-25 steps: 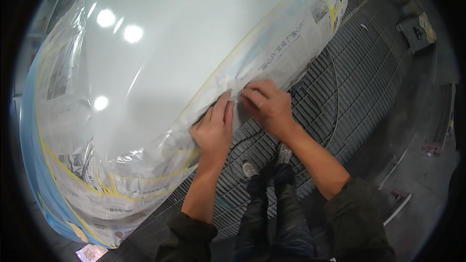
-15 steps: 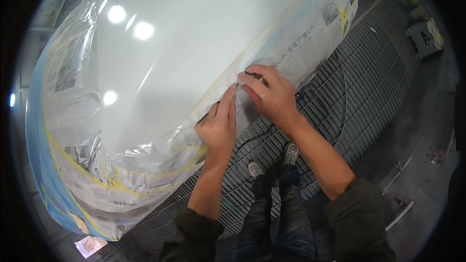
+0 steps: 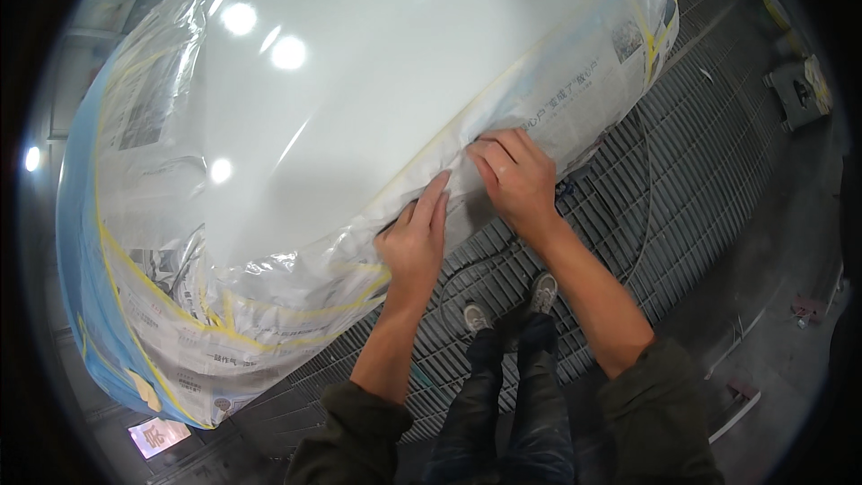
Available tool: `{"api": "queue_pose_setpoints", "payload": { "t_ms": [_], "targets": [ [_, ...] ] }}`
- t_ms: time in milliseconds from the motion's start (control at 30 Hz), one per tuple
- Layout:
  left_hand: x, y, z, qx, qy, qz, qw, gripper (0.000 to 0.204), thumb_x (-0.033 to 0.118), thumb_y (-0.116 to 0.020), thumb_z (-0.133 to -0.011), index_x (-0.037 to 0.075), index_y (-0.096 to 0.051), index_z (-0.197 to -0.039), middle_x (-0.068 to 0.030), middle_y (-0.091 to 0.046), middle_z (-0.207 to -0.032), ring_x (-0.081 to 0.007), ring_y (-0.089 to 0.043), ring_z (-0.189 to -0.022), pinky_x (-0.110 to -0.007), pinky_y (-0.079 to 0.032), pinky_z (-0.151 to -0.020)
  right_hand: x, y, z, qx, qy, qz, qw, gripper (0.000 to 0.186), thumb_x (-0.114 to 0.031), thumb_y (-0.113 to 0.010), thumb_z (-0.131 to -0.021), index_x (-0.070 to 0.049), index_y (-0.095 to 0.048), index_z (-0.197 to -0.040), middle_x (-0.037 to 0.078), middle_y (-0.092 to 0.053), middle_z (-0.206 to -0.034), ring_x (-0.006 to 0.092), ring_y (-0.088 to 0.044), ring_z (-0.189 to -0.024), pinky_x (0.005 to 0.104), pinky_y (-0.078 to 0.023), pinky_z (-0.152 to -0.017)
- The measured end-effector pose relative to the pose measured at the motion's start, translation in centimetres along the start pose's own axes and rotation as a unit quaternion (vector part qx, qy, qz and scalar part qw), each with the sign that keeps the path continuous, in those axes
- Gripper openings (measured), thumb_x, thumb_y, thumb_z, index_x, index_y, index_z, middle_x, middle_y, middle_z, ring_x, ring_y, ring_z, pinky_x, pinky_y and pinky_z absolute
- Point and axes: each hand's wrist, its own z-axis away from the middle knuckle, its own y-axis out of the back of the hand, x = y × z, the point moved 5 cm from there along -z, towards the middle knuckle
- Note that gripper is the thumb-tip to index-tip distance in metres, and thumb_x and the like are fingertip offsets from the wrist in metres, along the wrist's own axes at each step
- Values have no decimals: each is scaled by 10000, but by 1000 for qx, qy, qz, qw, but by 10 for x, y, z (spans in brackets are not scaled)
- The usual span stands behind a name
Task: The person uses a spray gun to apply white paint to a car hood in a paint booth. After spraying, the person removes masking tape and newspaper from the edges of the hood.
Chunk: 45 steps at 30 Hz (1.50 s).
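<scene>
A smooth white panel (image 3: 377, 81), apparently a car's, fills the upper middle. Newspaper, clear plastic film and yellow tape cover its borders. Along its near edge runs a strip of newspaper masking (image 3: 575, 103) under wrinkled film. My right hand (image 3: 519, 175) bends its fingers together in a pinch on the taped border of this masking; the bit between the fingertips is hidden. To its lower left, my left hand (image 3: 415, 238) rests on the wrinkled border. Its index finger is stretched along the edge, the thumb beside it and the other fingers partly hidden.
Dark metal floor grating (image 3: 700, 153) lies under the panel's near side, with a thin cable (image 3: 648, 207) across it. My shoes (image 3: 543, 292) stand on the grating. A grey case-like object (image 3: 797, 94) sits at far right. Blue covering (image 3: 76, 189) wraps the left side.
The view has shifted, moving the panel right in the picture. My right thumb and fingers have come closer together, and the gap between my two hands has widened a little.
</scene>
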Motion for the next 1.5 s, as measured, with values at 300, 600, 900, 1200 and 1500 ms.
{"api": "queue_pose_setpoints", "payload": {
  "t_ms": [300, 600, 900, 1200, 1500],
  "targets": [
    [-18, 11, 36, -62, 81, 28, 994, 391, 56, -781, -864, 142, -724, -1241, -124, -726, -778, -170, -673, -599, -285, -528, -587, -8, -7, 31, -68, -64, -60, 994, 210, -75, -798, -777, -93, -698, -960, 42, -656, -918, 256, -656, -896, 367, -553, -686],
    [-5, 10, 15, -15, -26, -8, 1000, 280, 135, -785, -861, 165, -750, -1138, -27, -679, -702, -213, -652, -549, -310, -521, -510, -12, -5, 41, -102, 58, 22, 993, 283, -25, -731, -743, -71, -697, -1020, 52, -647, -1019, 243, -657, -923, 356, -558, -718],
    [-5, -1, 9, -58, -43, -34, 997, 157, 136, -769, -849, 160, -764, -1004, -22, -715, -758, -210, -672, -585, -323, -535, -528, -23, -11, 39, -131, 164, 108, 972, 263, -86, -681, -708, -50, -655, -967, 54, -632, -986, 239, -641, -935, 358, -540, -729],
    [-7, -3, 8, -39, -44, -21, 998, 87, 146, -764, -846, 159, -762, -932, -10, -695, -711, -212, -664, -566, -330, -515, -502, -19, -21, 39, -156, 147, 139, 967, 199, -106, -682, -730, -78, -583, -900, 57, -594, -942, 238, -618, -922, 349, -538, -724],
    [-5, -2, 5, -37, -44, -4, 998, 88, 134, -767, -845, 144, -758, -932, -20, -707, -731, -215, -669, -578, -330, -517, -514, -19, -21, 37, -131, 149, 144, 969, 188, -108, -687, -736, -78, -575, -885, 61, -579, -914, 246, -608, -887, 353, -534, -735]
  ]
}}
